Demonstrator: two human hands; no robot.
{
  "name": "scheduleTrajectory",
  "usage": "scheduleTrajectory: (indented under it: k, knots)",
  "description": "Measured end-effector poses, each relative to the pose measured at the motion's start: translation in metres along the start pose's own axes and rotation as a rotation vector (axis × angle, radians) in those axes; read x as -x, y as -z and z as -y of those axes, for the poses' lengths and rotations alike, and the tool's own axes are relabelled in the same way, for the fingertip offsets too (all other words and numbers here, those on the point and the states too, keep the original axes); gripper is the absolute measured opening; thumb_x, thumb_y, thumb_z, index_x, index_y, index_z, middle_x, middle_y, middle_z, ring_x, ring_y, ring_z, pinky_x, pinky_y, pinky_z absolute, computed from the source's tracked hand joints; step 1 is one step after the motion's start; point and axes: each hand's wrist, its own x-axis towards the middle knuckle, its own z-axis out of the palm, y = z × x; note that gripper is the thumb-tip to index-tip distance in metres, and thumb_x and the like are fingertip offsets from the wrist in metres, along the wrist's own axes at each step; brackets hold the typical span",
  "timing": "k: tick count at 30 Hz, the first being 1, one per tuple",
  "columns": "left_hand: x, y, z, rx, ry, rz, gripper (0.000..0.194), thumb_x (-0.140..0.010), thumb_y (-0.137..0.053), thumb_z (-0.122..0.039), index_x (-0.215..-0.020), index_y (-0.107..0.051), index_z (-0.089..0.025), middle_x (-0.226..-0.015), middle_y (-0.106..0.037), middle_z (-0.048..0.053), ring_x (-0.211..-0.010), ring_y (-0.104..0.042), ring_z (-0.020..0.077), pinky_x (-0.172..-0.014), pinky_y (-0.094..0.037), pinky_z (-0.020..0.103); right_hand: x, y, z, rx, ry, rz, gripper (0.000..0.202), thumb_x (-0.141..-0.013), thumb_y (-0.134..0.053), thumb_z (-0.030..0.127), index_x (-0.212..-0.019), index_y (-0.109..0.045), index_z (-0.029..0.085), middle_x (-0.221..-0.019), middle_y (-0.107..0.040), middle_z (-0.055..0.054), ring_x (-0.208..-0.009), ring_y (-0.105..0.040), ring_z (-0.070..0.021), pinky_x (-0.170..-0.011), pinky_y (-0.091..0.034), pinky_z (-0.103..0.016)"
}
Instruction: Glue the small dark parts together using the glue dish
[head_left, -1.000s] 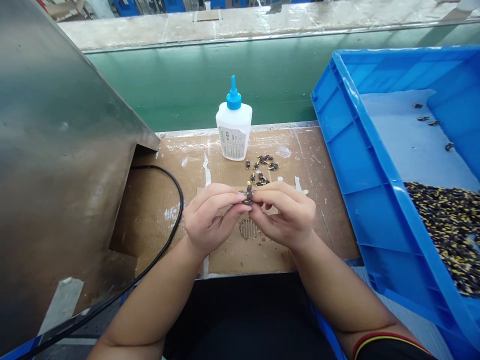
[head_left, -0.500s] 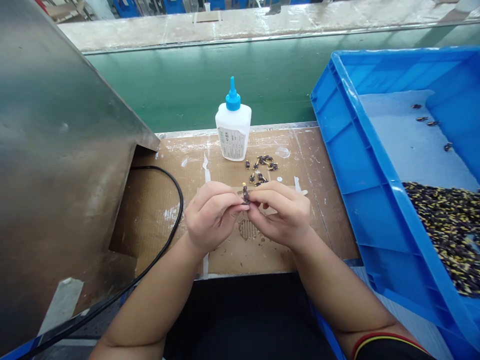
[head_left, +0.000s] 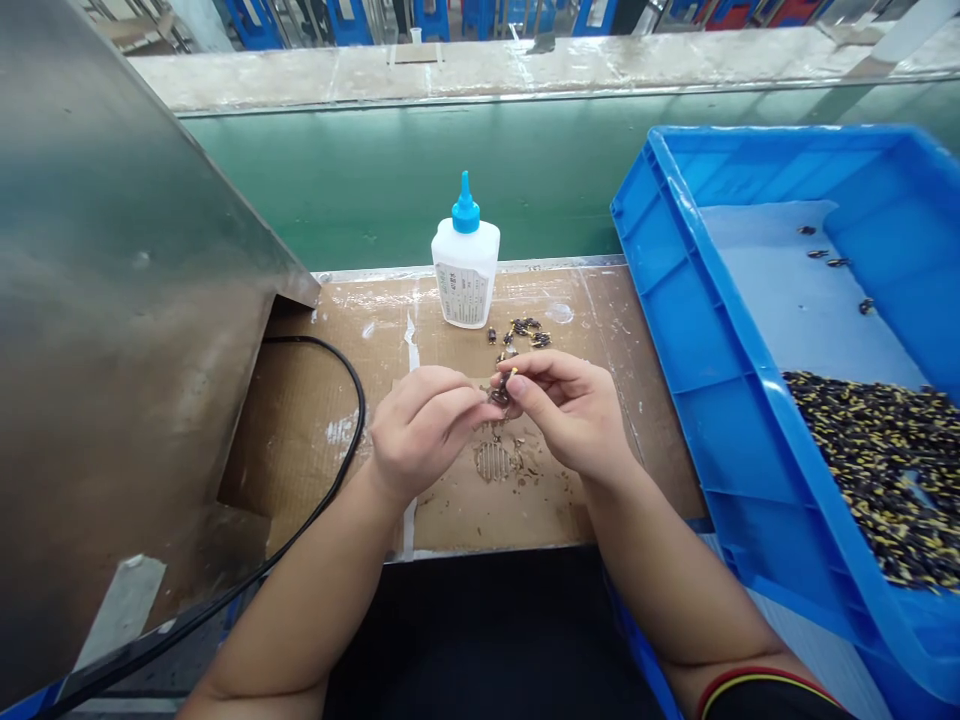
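Note:
Between my fingertips is a small dark part with a yellow tip; its exact kind is too small to make out. My left hand pinches its lower left side. From the right, my right hand grips it between thumb and fingers. Just beyond my hands, several similar dark and yellow parts lie loose on the cardboard. A white bottle with a blue nozzle cap stands upright behind them. Below my fingers, a round slotted patch shows in the cardboard, with wet-looking spots around it.
On the right, a large blue crate holds a heap of dark and yellow parts. A metal housing rises at left, with a black cable curving beside it. Behind the cardboard runs a green belt.
The small part has tilted toward the right, and my right fingers have shifted around it, thumb now higher. The whole view has moved slightly.

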Motion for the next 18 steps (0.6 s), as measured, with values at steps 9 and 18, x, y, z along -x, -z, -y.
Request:
scheduleTrajectory:
  k: [9,18]
  knots:
    - [0.0030,-0.0027,-0.0027,0.098,0.126,0.041,0.014,-0.093,-0.085,-0.023,-0.095,-0.072,-0.019,-0.096,-0.078,0.005,-0.086,-0.076,0.0166,-0.079,-0.064,0.029,0.0025,-0.0039,-0.0011,0.050,0.106,0.028,0.014,-0.103,-0.075,0.016,-0.112,-0.082,0.024,-0.105,-0.084,-0.003,-0.087,-0.081,-0.0136,-0.074,-0.070,-0.021]
    - [0.0041,-0.0033,-0.0065,0.003,0.165,-0.014,0.012,-0.095,-0.075,-0.013,-0.104,-0.070,-0.018,-0.094,-0.076,0.007,-0.087,-0.074,0.0194,-0.079,-0.062,0.033,0.0027,0.0002,-0.0050,0.319,0.367,0.032,0.021,-0.098,-0.077,0.011,-0.113,-0.080,0.026,-0.110,-0.081,-0.005,-0.099,-0.077,-0.0191,-0.064,-0.064,-0.027]
